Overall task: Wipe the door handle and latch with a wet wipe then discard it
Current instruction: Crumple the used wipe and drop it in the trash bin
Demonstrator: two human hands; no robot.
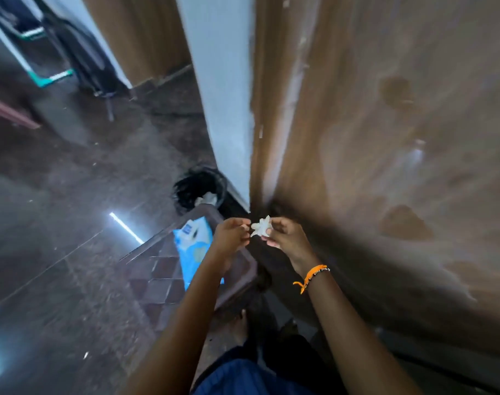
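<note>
A small crumpled white wet wipe [260, 227] is pinched between both hands in front of me. My left hand [231, 233] grips its left edge with the fingertips, and my right hand [285, 233], with an orange thread band at the wrist, grips its right edge. The brown wooden door [385, 138] fills the right side of the view, blurred by motion. No handle or latch can be made out on it. A black bin [198, 189] with white waste inside stands on the floor beyond my hands, by the wall corner.
A blue wet-wipe pack [193, 246] lies on a brown plastic stool [160, 275] under my left forearm. A pale wall corner [223, 95] stands left of the door. A dark polished floor [57, 223] spreads to the left, with furniture legs [52, 78] far back.
</note>
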